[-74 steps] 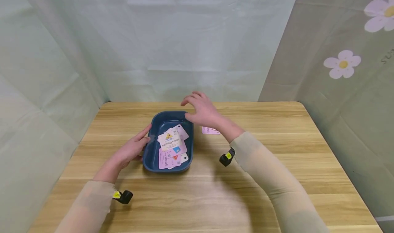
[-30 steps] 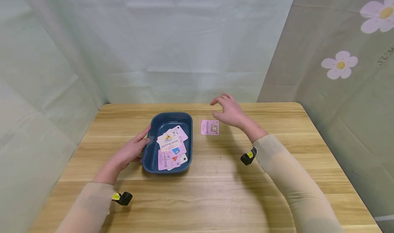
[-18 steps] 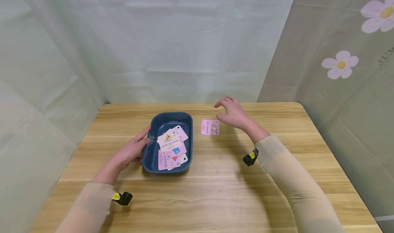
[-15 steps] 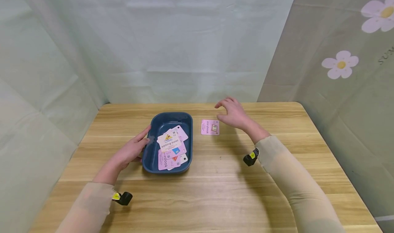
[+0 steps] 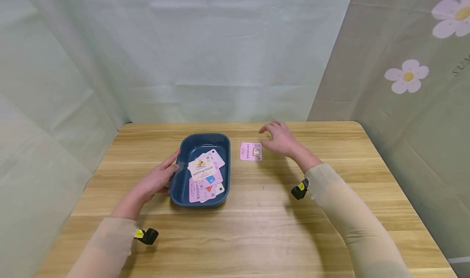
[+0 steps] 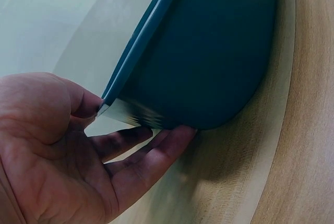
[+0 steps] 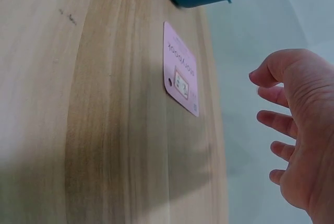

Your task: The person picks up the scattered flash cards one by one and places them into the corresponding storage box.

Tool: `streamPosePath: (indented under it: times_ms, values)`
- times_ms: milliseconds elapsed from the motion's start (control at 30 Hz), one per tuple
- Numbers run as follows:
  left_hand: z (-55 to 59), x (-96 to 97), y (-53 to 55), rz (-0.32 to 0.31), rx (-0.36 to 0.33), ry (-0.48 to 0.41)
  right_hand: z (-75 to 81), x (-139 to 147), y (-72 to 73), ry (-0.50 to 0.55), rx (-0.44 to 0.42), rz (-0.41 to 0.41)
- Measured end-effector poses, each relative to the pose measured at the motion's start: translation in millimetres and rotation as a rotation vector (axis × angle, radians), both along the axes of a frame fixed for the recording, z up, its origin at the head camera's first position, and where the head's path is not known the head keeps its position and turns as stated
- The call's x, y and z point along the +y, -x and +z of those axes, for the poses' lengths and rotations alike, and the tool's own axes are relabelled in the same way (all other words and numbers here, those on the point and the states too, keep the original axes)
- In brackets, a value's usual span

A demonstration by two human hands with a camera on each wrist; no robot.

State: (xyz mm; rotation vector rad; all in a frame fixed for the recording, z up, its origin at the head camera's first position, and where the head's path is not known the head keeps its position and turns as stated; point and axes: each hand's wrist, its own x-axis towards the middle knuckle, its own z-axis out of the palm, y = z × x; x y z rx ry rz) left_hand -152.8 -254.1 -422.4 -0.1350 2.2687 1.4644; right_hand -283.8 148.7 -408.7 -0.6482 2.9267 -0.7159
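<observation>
A pink flashcard point(image 5: 251, 152) printed "storybook" lies flat on the wooden table to the right of a dark blue plastic bin point(image 5: 226, 188). Inside the bin several flashcards overlap, a "sailing boat" card point(image 5: 202, 167) on top. My left hand point(image 5: 158, 179) holds the bin's left side, its thumb at the rim and fingertips against the outer wall in the left wrist view. Above the table, just right of the storybook card, my right hand point(image 5: 280, 140) hovers with fingers loosely bent and nothing between them; the right wrist view shows it apart from the card.
The wooden table point(image 5: 235, 241) runs up to a pale cloth backdrop point(image 5: 220, 57) behind it. Cloth with printed flowers point(image 5: 407, 76) hangs along the right side. Each wrist carries a small black camera point(image 5: 299, 191).
My right hand has moved right from above the bin's far corner, uncovering the storybook card, then sunk slightly. My left hand, the bin and its cards have stayed put.
</observation>
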Motion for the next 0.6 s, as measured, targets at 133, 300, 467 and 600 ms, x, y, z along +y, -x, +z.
streamPosePath:
  times_ms: [133,300,467,600]
  values:
    - [0.4,0.3,0.0,0.001,-0.001,0.011,-2.5,1,-0.6,-0.002,-0.017,-0.002]
    - [-0.3,-0.1,0.3,0.009,-0.003,0.003,-5.2,0,-2.2,-0.008,-0.022,0.000]
    - [-0.4,0.0,-0.2,0.004,0.002,0.005,-9.4,-1,-3.8,-0.022,-0.038,0.001]
    - [0.1,0.7,-0.7,0.003,0.001,0.008,-13.2,0,-4.5,-0.026,-0.048,0.005]
